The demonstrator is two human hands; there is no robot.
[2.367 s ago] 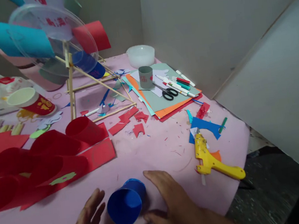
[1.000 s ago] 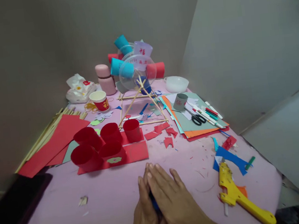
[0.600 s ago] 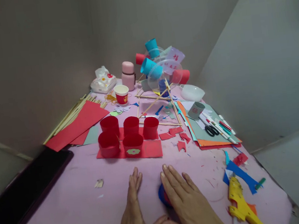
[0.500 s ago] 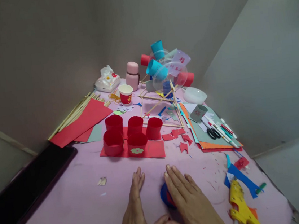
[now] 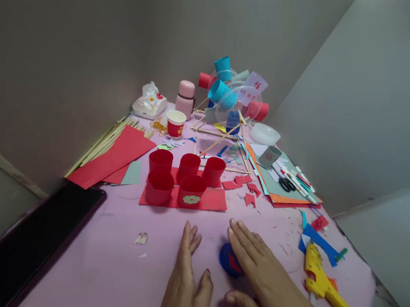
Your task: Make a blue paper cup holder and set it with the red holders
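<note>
My right hand is stretched flat, its fingers over the right side of a round dark blue piece with a red patch on it. Whether the fingers press on that piece or hover above it I cannot tell. To its left, my left hand stands on edge over the table, fingers extended and thumb apart, holding nothing. Beyond both hands, several red paper cups stand on a red paper strip; the front one bears a pale green flower.
A yellow glue gun lies at the right, near blue paper scraps. Scissors and markers rest on stacked paper. Behind stands a stick frame with a wheel of cups. A black tray lies at the left.
My two hands have moved slightly apart, the thumbs no longer close together. More of the blue piece shows. The whole view has tilted a little.
</note>
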